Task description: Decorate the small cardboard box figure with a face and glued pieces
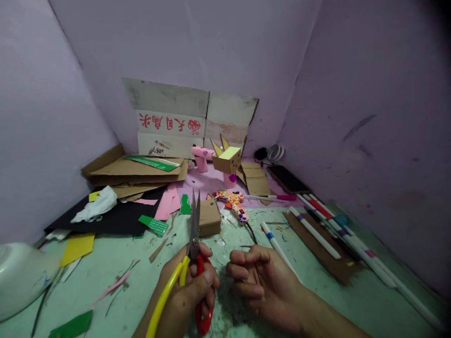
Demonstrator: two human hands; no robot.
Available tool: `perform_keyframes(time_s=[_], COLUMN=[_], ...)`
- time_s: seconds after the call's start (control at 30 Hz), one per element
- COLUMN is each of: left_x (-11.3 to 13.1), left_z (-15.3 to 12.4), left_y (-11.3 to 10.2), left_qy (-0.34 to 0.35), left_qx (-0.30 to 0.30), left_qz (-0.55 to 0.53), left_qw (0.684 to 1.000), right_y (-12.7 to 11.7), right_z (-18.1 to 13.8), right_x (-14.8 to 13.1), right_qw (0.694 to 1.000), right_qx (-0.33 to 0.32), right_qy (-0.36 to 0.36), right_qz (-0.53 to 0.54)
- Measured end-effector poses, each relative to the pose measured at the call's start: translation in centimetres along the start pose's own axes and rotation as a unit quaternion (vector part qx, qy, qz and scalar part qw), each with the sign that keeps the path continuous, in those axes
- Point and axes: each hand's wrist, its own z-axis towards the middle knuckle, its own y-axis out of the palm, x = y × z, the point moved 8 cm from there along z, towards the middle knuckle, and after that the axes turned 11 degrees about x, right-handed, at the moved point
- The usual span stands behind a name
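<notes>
My left hand (pixel 190 286) is closed around a pair of scissors (pixel 194 230) with one yellow and one red handle. The blades point away from me, their tips slightly apart. Just to the right, my right hand (pixel 262 281) is palm up with its fingers curled in. A thin dark sliver shows at its fingertips, too small to name. Beyond the scissors sits a small cardboard box (pixel 210 218). A flower-patterned glue gun (pixel 234 202) lies behind my right hand, its cord running toward me. Farther back, a cardboard head with pointed ears (pixel 227 159) stands on a pink tube.
Flattened cardboard (pixel 141 171) and black paper (pixel 123 218) lie left, with a crumpled white tissue (pixel 97 204). Several white markers (pixel 338 225) and a phone (pixel 287 178) line the right side. Paper scraps are scattered about. A white rounded object (pixel 24 277) stands at the left edge.
</notes>
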Motion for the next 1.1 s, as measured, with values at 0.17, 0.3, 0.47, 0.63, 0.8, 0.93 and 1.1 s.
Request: perform_keyframes(time_s=[0.17,0.3,0.47,0.63,0.8,0.93,1.1], left_x=[-0.4,-0.6,-0.7,0.1,0.1,1.3,3.4], left_z=[0.1,0.1,-0.5,-1.3,-1.3,-1.4,-0.6], left_y=[0.4,1.0,1.8,2.8,2.6,2.1,-0.1], left_qy=[-0.093,-0.134,-0.202,-0.185,-0.17,-0.149,-0.064], left_qx=[-0.019,-0.061,-0.146,-0.288,-0.288,-0.262,-0.16], left_qz=[-0.134,-0.216,-0.28,-0.347,-0.335,-0.306,-0.198], left_qw=[0.986,0.965,0.927,0.873,0.881,0.903,0.965], right_y=[-0.3,-0.1,-0.1,-0.3,-0.1,0.5,0.2], right_z=[-0.4,-0.8,-0.8,-0.6,-0.7,-1.3,-2.4], right_x=[-1.3,-1.8,-2.0,-1.9,-2.0,-2.5,-4.3], right_qw=[0.982,0.966,0.963,0.96,0.954,0.95,0.924], right_qx=[0.059,0.085,0.089,0.084,0.075,0.071,0.105], right_qy=[-0.15,-0.204,-0.214,-0.223,-0.243,-0.257,-0.324], right_qz=[-0.1,-0.136,-0.138,-0.144,-0.16,-0.163,-0.175])
